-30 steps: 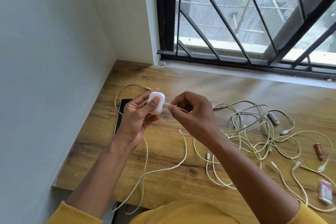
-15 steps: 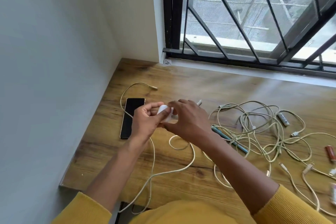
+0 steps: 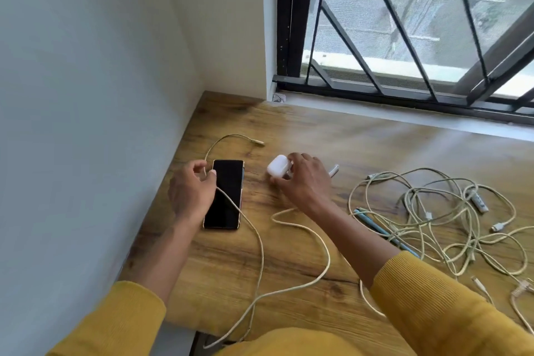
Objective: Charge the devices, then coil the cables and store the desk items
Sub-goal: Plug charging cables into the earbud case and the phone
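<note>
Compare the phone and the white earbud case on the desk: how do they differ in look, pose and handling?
The phone is black, flat and long; the earbud case is white, rounded and smaller. The phone lies face up with a cable across it; the earbud case is tilted. The right hand grips the earbud case, while the left hand is at the phone's edge, pinching the cable. Both are on the wooden desk.

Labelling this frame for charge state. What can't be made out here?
- Earbud case port: head view, hidden by the right hand; plugged or not, cannot tell.
- Phone charging: screen dark, its left edge is behind the left hand.
- Cable ends: run off the desk's near edge; source unseen.
- Cable tangle: connector types too small, cut by the right frame edge.
</note>
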### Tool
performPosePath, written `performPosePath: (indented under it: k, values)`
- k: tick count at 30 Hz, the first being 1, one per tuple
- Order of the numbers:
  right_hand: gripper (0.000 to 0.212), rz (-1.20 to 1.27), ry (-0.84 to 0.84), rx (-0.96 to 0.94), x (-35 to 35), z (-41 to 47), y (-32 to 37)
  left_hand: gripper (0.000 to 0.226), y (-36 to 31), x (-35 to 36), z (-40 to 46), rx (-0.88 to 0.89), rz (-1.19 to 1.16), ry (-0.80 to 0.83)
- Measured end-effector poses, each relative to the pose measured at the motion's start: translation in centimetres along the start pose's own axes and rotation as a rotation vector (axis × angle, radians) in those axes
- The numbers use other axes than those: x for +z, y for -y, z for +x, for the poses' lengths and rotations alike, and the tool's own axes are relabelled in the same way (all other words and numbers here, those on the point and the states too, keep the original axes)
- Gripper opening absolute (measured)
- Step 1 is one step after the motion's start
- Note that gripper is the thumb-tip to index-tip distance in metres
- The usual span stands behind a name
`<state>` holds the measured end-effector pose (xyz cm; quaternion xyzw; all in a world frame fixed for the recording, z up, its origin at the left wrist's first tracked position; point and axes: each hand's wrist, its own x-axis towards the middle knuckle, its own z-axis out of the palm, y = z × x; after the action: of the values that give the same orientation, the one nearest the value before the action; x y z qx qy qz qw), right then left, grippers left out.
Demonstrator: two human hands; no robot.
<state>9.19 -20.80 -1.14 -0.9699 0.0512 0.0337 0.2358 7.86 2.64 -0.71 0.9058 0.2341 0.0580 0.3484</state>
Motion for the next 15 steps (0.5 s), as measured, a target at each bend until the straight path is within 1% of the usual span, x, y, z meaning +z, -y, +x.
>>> performPosePath:
  k: [4,8,11,13,15]
  values:
    - [0.064,0.013,-0.01,0.026,0.5,1.8,0.3,0.029,-0.4,0.5,1.5,-0.023,-0.004,0.041]
    - [0.068,0.004,-0.017,0.046,1.2,2.6,0.4,0.018,-1.2,0.7,2.4,-0.039,0.011,0.069]
    - [0.071,0.01,-0.02,0.061,1.5,2.7,0.2,0.017,-1.4,1.1,2.9,-0.068,-0.031,0.059]
    - [0.073,0.01,-0.014,0.062,1.5,2.8,0.0,0.01,-1.6,1.2,3.2,-0.095,-0.043,0.053]
    - [0.076,0.008,-0.005,0.065,1.3,2.7,-0.2,0.012,-1.8,1.2,3.2,-0.119,-0.052,0.051]
